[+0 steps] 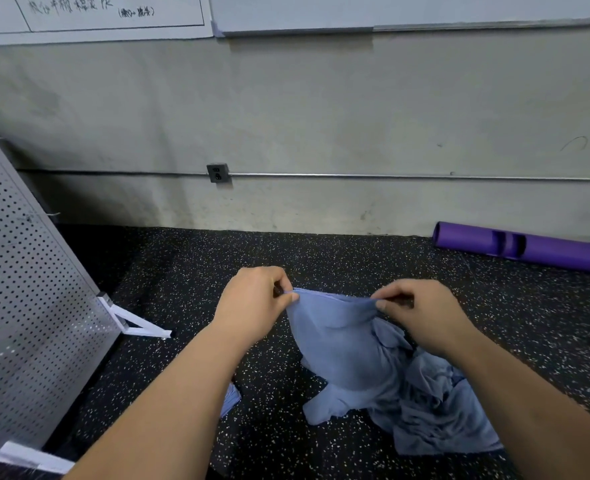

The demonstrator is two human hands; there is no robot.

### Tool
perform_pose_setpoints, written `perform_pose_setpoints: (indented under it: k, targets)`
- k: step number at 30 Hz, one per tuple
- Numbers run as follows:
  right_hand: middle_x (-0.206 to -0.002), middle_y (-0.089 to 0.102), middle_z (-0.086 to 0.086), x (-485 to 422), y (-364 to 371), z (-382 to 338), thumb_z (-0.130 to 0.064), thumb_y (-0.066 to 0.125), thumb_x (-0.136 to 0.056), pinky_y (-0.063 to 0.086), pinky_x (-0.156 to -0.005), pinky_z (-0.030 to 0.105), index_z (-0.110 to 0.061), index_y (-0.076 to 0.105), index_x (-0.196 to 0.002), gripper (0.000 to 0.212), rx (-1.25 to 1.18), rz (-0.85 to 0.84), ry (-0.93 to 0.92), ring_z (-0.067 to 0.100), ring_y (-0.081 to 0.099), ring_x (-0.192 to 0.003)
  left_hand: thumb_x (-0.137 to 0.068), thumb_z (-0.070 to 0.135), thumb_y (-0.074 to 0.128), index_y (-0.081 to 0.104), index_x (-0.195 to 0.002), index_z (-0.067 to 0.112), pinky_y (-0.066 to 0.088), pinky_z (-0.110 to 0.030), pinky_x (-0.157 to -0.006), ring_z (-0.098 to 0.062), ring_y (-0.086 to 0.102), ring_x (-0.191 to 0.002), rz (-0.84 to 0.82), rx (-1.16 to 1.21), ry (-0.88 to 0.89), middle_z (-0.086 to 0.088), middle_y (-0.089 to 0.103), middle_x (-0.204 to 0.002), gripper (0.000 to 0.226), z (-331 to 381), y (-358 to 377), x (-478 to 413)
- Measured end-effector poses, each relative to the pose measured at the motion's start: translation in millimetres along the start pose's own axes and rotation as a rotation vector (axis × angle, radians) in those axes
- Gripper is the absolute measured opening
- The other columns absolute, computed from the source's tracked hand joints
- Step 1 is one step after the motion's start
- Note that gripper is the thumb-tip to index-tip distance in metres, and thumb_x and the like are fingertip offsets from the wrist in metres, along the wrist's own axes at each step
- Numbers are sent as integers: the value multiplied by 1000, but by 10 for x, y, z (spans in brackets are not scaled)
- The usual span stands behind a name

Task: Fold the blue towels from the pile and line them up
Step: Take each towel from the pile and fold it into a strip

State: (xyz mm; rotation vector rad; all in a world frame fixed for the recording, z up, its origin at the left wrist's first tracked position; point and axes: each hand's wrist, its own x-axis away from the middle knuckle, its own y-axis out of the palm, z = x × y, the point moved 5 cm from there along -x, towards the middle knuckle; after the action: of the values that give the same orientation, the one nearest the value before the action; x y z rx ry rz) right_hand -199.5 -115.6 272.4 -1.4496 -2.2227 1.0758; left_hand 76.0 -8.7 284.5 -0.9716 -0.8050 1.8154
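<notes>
Both arms reach forward as the left hand (pixel 252 303) and right hand (pixel 421 313) each pinch a top corner of one soft blue towel (pixel 338 341), holding its edge taut above the speckled black floor (pixel 182 271). Its lower end meets a crumpled pile (pixel 439 410) of blue cloth under the right forearm. One purple tube (pixel 546 249) lies by the wall.

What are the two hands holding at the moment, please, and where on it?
One blue towel, by its top edge: the left hand pinches one corner, the right hand the other. It hangs over the pile.
</notes>
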Motion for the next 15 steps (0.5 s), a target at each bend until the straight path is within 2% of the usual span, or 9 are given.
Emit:
perform_pose_setpoints:
  k: [2,4,7,10,13,15]
  targets:
    - [-79,73,-30,-11,-75,2,-25,82,-91,48,-64,12,-38,82,-92,14,-75,102,5,-7,65,-70,-87,36,85,70,-78,31,56,-32,-72,0,63,-71,-7,37,-8,18,68,-72,18,-13,-2,3]
    - [-78,75,-26,-33,-89,5,-22,82,-91,45,-61,10,-37,81,-91,15,-101,114,-2,-7,65,-69,-87,34,85,70,-78,31,56,-30,-70,-2,64,-70,7,77,-15,17,69,-72,18,-4,-13,2]
    - [-81,77,-21,-36,-50,19,-18,83,-90,51,-70,9,-36,80,-89,19,-108,90,6,-8,69,-78,-87,33,85,69,-77,32,56,-31,-69,-3,65,-70,5,108,-24,15,70,-74,18,10,-9,-1]
    - [-81,76,-22,-42,-80,30,-17,82,-91,54,-75,16,-36,79,-91,19,-121,149,12,-5,70,-80,-87,31,85,69,-79,33,58,-33,-70,-2,66,-72,-5,128,-7,16,71,-76,18,27,-1,3]
    - [-82,77,-18,-48,-56,4,-16,84,-90,58,-78,21,-34,80,-91,18,-133,59,-1,-1,71,-79,-88,24,84,68,-89,35,57,-33,-78,0,66,-79,-3,147,-3,21,71,-81,19,20,-7,0]
    - [-83,77,-19,-39,-85,-16,-15,84,-89,57,-76,17,-32,81,-92,18,-162,67,-12,0,72,-79,-89,22,84,71,-103,37,55,-28,-81,1,65,-81,-3,175,-1,24,71,-83,24,10,-25,-2]
